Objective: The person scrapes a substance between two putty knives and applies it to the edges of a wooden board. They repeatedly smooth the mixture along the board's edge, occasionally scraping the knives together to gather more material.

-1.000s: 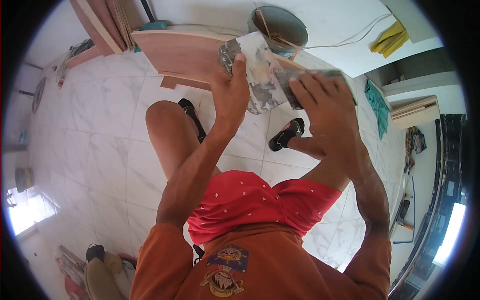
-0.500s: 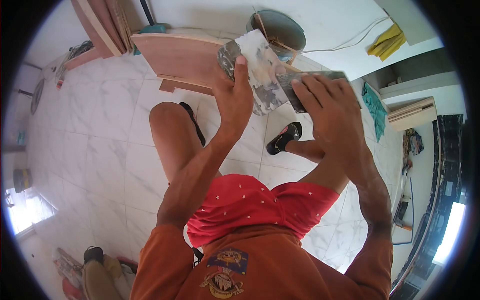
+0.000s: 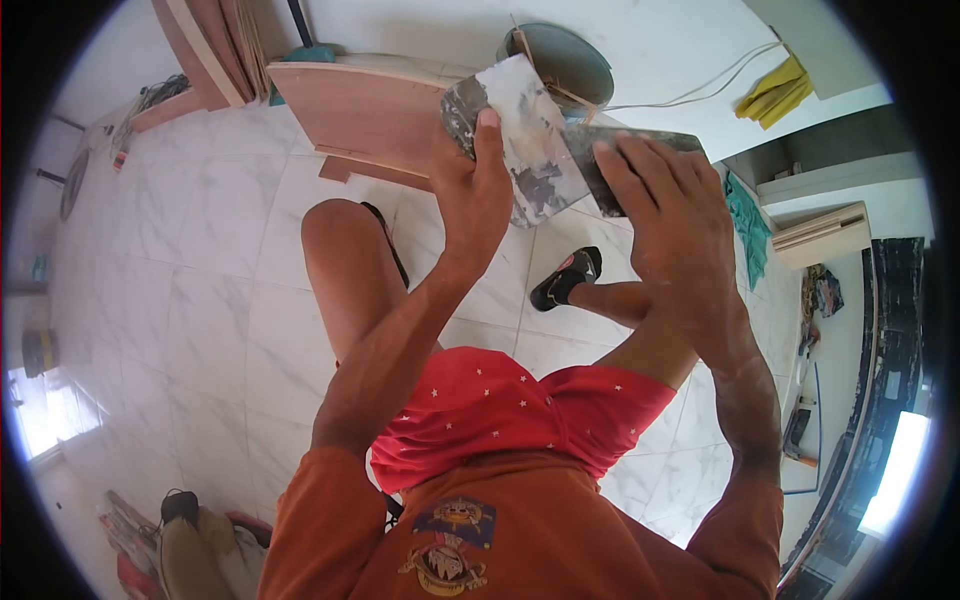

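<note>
My left hand point(image 3: 472, 200) grips a flat rectangular putty scraper point(image 3: 530, 130), its thumb pressed on the face. White putty and dark grey patches cover that face. In my right hand point(image 3: 682, 225) is a second, darker flat scraper point(image 3: 592, 165), with the fingers laid across its top. The dark scraper's left end meets the right edge of the putty-smeared one in this view. Both are held up over the tiled floor, in front of my knees. The palm side of my right hand is hidden.
A grey bucket point(image 3: 570, 62) with sticks in it stands by the wall. Left of it leans a plywood panel point(image 3: 360, 115). A yellow cloth point(image 3: 775, 90) and a green cloth point(image 3: 747, 230) lie at the right, near stacked boards point(image 3: 825, 235). Bags point(image 3: 195, 540) sit at lower left.
Both hands have shifted slightly to the right with their scrapers. The dark scraper is now tilted a little differently against the edge of the putty-covered one.
</note>
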A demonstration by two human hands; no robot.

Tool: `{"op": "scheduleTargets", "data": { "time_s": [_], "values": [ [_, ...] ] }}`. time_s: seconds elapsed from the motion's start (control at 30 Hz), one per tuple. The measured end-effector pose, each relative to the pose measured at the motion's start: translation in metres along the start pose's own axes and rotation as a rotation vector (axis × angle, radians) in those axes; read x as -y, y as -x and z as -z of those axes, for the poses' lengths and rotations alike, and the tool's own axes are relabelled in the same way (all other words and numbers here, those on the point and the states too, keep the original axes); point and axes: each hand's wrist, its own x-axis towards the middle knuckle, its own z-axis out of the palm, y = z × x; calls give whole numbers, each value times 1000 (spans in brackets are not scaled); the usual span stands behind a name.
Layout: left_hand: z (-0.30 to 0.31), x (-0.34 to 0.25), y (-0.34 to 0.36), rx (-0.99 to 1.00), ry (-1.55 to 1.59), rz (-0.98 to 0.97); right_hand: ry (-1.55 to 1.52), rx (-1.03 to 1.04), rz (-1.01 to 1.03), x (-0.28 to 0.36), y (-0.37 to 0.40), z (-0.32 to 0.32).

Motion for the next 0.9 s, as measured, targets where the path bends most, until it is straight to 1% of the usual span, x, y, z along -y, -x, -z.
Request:
{"op": "scheduleTargets", "data": {
  "time_s": [0.13, 0.2, 0.3, 0.4, 0.5, 0.63, 0.7, 0.77, 0.83, 0.9],
  "values": [
    [1, 8, -4, 21, 72, 46, -15, 27, 16, -3, 1, -6],
    [5, 10, -6, -14, 91, 70, -45, -53, 19, -8, 0, 0],
    [12, 6, -10, 79, 318, 503, -143, -174, -3, -20, 1, -9],
    [10, 3, -13, 60, 464, 700, -393, -173, -50, -24, -2, -10],
    [12, 13, -15, 136, 555, 755, -410, -205, 14, -29, 1, -19],
    [13, 16, -14, 174, 611, 806, -474, -199, -10, -17, 6, -19],
    [12, 14, -14, 176, 636, 829, -474, -225, 19, -19, 11, -30],
    [12, 11, -13, 174, 604, 798, -472, -249, 54, -23, 13, -34],
    [13, 7, -14, 181, 604, 776, -367, -229, 101, -34, 24, -44],
    [17, 1, -19, 195, 643, 758, -152, -161, 159, -57, 36, -61]
  ]
}}
